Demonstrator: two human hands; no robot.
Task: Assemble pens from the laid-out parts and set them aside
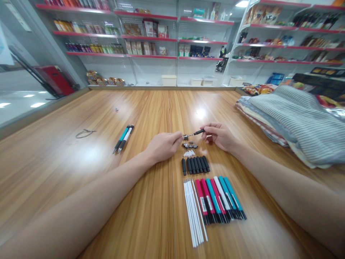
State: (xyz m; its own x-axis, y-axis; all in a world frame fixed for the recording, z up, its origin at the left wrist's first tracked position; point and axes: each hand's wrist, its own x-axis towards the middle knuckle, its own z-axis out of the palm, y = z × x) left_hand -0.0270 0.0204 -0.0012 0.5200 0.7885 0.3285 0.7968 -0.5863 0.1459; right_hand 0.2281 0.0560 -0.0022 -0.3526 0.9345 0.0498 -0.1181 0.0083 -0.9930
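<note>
The row of black pen sleeves [197, 165] lies on the wooden table [151, 201], one sleeve standing slightly apart at its left end. Just beyond that row, both hands are raised over the table with a slender piece of work between them. The right hand [217, 136], beyond and to the right of the row, pinches a separate black sleeve [198, 132] between thumb and fingers; from its left end a thin silvery piece [191, 134] extends toward the left hand [165, 144]. The left hand, beyond and to the left of the row, has thumb and index finger pressed together on the far end of that piece, the tip itself largely covered.

Between the hands and the row lie small metal parts [185, 145], and nearer to it a cluster of little white parts [189, 153]. On the near side of the row, white refills [192, 212] lie side by side, with red, teal and white pen barrels [213, 198] fanned to their right. Well to the left of the row rest two pens [121, 138], and farther left a thin dark loop [84, 133]. Striped folded cloth [299, 118] is piled well to its right.
</note>
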